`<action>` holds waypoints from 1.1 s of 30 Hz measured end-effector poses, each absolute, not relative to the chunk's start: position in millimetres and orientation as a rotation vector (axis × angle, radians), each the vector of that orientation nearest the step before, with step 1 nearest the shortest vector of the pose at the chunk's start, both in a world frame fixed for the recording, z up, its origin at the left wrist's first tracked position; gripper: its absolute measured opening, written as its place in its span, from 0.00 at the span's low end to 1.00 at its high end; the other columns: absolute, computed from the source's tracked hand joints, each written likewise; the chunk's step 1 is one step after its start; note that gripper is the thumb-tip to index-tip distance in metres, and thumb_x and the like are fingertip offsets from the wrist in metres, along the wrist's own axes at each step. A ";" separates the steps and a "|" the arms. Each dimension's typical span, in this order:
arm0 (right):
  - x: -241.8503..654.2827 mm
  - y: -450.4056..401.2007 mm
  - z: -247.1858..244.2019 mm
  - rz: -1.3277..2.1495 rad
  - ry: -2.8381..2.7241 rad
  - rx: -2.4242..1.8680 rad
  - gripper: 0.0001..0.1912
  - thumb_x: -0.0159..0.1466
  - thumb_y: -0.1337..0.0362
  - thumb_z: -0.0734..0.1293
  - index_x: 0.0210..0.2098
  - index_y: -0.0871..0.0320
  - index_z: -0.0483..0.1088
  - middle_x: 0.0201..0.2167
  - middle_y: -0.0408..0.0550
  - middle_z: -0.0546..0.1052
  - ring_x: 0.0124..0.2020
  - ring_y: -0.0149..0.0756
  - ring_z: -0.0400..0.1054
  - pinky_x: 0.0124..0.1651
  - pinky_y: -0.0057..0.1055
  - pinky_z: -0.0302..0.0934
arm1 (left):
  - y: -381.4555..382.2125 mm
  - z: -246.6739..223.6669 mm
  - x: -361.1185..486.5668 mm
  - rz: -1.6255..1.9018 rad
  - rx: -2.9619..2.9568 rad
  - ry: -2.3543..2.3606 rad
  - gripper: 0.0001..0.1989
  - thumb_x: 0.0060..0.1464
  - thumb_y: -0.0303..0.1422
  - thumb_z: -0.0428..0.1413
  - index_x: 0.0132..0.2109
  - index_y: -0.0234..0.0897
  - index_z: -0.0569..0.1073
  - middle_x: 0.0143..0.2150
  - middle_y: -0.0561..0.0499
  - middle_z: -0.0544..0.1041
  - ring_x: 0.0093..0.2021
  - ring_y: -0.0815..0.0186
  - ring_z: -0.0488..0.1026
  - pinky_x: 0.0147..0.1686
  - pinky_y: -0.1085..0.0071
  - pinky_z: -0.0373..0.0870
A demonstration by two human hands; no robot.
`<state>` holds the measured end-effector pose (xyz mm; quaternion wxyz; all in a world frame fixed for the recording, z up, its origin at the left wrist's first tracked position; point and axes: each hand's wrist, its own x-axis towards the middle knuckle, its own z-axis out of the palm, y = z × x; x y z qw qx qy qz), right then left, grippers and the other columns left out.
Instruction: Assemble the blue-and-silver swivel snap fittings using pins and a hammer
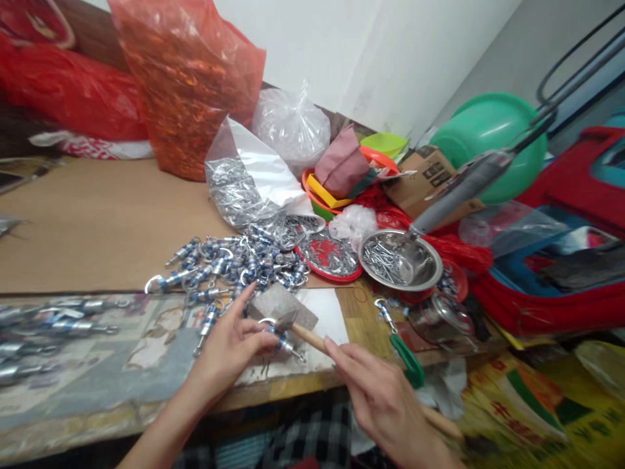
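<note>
My right hand (378, 397) is wrapped around the wooden handle of a small hammer (312, 339). The hammer's head is over a hook bolt (286, 345) with a blue ring and silver sleeve. My left hand (234, 345) pinches that hook bolt between thumb and fingers, its index finger pointing up and away. Under the bolt lies a grey metal block (280, 303) on the table's front edge. Behind my left hand spreads a heap of similar hook bolts (229, 260). Whether hammer and bolt touch, I cannot tell.
Right of the heap are a red tray (336, 275) of small metal parts and a steel bowl (424, 270) of pins. A green-handled tool (407, 361) lies at the front edge. More bolts (63, 326) lie left. A large red bag (190, 91) stands behind.
</note>
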<state>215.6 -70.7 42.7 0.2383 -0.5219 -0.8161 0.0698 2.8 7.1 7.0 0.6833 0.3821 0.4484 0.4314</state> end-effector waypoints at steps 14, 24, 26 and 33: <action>240.2 -40.8 11.8 0.624 -1.679 -1.781 0.20 0.60 0.61 0.61 0.51 0.59 0.66 0.25 0.47 0.76 0.26 0.37 0.71 0.27 0.30 0.67 | 7.1 10.0 -1.1 0.883 1.073 1.170 0.19 0.36 0.33 0.61 0.40 0.34 0.74 0.26 0.49 0.79 0.30 0.59 0.75 0.34 0.65 0.70; 257.2 68.2 12.0 -0.018 -2.096 -1.832 0.16 0.61 0.74 0.57 0.45 0.61 0.71 0.45 0.53 0.73 0.46 0.36 0.66 0.49 0.35 0.59 | 15.2 7.1 0.4 1.024 1.643 1.265 0.07 0.41 0.39 0.58 0.25 0.44 0.79 0.29 0.49 0.74 0.34 0.58 0.72 0.34 0.68 0.68; 258.3 101.8 12.1 -0.005 -2.164 -1.835 0.17 0.58 0.77 0.60 0.41 0.57 0.72 0.45 0.50 0.73 0.47 0.37 0.66 0.50 0.34 0.58 | 15.4 7.4 -0.2 0.941 1.685 1.217 0.08 0.45 0.38 0.56 0.26 0.44 0.79 0.27 0.50 0.74 0.32 0.60 0.73 0.33 0.70 0.68; 260.9 148.5 -1.4 0.136 -2.248 -1.908 0.10 0.62 0.62 0.62 0.39 0.61 0.68 0.40 0.48 0.72 0.41 0.34 0.67 0.45 0.39 0.62 | 18.3 -5.7 -13.7 0.931 1.892 1.050 0.09 0.50 0.35 0.53 0.36 0.47 0.78 0.31 0.51 0.75 0.34 0.65 0.73 0.34 0.75 0.68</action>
